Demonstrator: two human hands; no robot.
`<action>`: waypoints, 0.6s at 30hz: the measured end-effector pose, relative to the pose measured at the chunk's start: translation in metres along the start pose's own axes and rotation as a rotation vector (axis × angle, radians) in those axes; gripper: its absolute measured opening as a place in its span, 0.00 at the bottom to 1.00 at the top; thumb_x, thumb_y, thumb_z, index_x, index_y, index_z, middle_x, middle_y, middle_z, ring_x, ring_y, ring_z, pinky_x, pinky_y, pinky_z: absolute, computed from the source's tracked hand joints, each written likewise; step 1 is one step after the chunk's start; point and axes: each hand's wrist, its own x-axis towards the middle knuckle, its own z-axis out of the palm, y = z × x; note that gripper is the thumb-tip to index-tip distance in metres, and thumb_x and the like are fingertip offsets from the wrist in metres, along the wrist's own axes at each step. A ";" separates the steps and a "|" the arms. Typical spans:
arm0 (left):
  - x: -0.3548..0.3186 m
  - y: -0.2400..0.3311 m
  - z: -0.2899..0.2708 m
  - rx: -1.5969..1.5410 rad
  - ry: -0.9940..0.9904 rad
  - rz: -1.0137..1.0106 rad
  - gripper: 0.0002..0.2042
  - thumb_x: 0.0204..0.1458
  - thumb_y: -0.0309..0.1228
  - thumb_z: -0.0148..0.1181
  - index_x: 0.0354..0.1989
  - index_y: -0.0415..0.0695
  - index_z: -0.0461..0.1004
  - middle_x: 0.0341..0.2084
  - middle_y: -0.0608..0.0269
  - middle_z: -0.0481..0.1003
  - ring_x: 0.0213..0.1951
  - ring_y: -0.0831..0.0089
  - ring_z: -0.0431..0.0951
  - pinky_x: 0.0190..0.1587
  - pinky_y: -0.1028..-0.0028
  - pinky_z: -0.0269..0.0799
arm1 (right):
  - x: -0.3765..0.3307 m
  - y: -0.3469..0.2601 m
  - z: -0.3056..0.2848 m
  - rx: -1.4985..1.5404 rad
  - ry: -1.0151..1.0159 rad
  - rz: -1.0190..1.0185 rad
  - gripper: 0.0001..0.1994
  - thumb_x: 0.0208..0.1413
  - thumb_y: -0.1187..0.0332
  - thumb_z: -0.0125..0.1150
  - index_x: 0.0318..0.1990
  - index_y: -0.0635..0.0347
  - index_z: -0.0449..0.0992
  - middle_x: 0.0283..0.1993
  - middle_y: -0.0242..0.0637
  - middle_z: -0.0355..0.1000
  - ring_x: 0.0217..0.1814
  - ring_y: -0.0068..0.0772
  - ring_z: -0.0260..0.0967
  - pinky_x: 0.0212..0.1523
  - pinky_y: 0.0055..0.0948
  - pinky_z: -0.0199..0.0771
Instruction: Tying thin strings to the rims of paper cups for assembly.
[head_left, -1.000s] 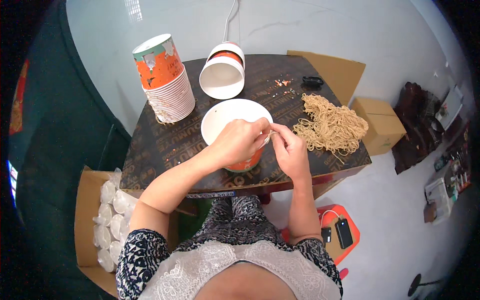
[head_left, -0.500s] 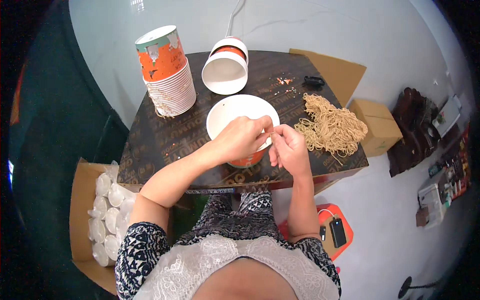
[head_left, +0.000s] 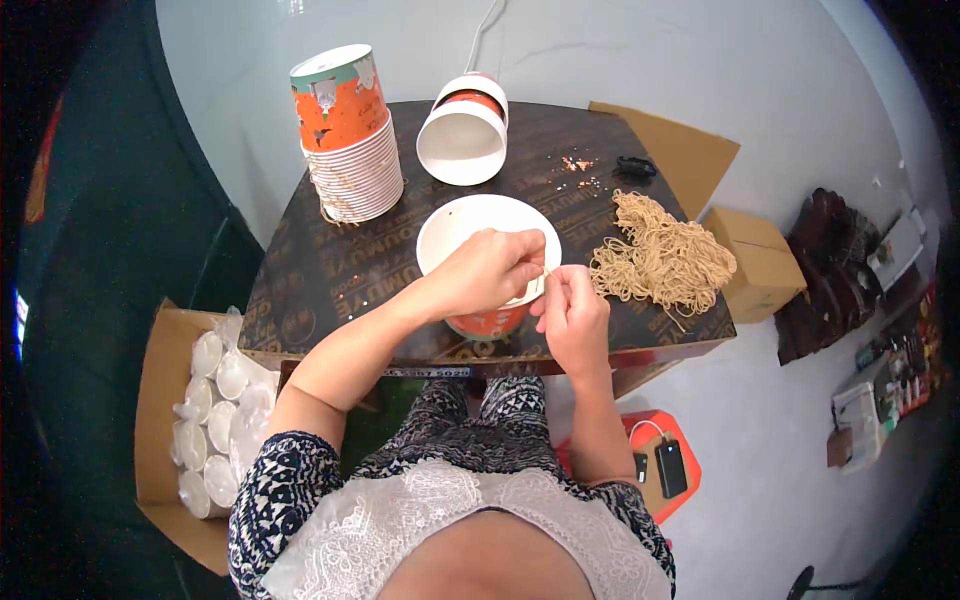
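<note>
A paper bucket, white inside and orange outside, stands near the front edge of the dark table. Over its right side, both hands are pinched close together at the rim. My left hand reaches across the bucket's mouth, thumb and forefinger closed on a thin tan cord. Just right of the rim, my right hand pinches the same cord from below. Only a short bit of the cord shows between the fingertips. A heap of tan cord lies to the right of my hands.
Nested orange buckets stand at the table's back left. Another bucket lies on its side beside them. A small black object and colourful crumbs lie at the back right. A carton of clear-wrapped white round pieces stands lower left.
The view has shifted slightly. Both hands stay at the bucket's rim, pinching the cord, and the right hand has turned a little with its fingers more upright.
</note>
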 end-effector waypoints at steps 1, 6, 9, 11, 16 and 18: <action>0.000 0.001 0.000 0.002 -0.004 0.001 0.04 0.55 0.23 0.56 0.30 0.38 0.70 0.18 0.58 0.75 0.24 0.71 0.78 0.27 0.70 0.71 | -0.002 -0.002 -0.003 0.014 -0.028 0.053 0.04 0.64 0.74 0.50 0.36 0.63 0.68 0.22 0.35 0.74 0.17 0.19 0.67 0.18 0.22 0.65; 0.001 -0.002 0.000 -0.022 0.051 -0.043 0.03 0.50 0.23 0.53 0.29 0.37 0.70 0.20 0.49 0.74 0.25 0.54 0.78 0.29 0.63 0.71 | -0.011 -0.001 -0.016 0.106 -0.089 0.162 0.04 0.63 0.76 0.49 0.35 0.64 0.67 0.24 0.36 0.75 0.17 0.16 0.65 0.18 0.19 0.64; 0.001 0.005 -0.005 -0.058 -0.009 -0.156 0.03 0.49 0.24 0.53 0.29 0.37 0.70 0.20 0.49 0.74 0.25 0.52 0.78 0.30 0.62 0.71 | -0.015 0.007 -0.018 0.144 -0.123 0.174 0.05 0.63 0.77 0.48 0.33 0.64 0.67 0.24 0.36 0.75 0.17 0.15 0.63 0.17 0.18 0.63; 0.001 -0.002 -0.002 -0.010 0.023 -0.107 0.03 0.49 0.24 0.53 0.29 0.37 0.70 0.20 0.49 0.75 0.26 0.51 0.78 0.30 0.62 0.72 | -0.015 0.014 -0.014 0.200 -0.161 0.220 0.04 0.63 0.76 0.50 0.35 0.64 0.68 0.22 0.34 0.74 0.17 0.14 0.63 0.18 0.17 0.62; 0.005 -0.009 -0.008 0.047 0.040 -0.036 0.03 0.53 0.22 0.53 0.28 0.37 0.68 0.18 0.60 0.73 0.23 0.74 0.76 0.27 0.72 0.70 | 0.004 0.025 -0.034 0.249 -0.156 0.297 0.08 0.60 0.74 0.57 0.46 0.64 0.71 0.28 0.31 0.73 0.27 0.14 0.66 0.23 0.19 0.64; 0.005 -0.002 -0.009 0.044 0.009 -0.049 0.03 0.53 0.22 0.53 0.28 0.37 0.69 0.18 0.60 0.74 0.23 0.73 0.76 0.28 0.72 0.71 | 0.015 0.048 -0.040 0.421 -0.035 0.204 0.13 0.59 0.75 0.58 0.50 0.64 0.70 0.47 0.38 0.72 0.40 0.17 0.68 0.31 0.21 0.70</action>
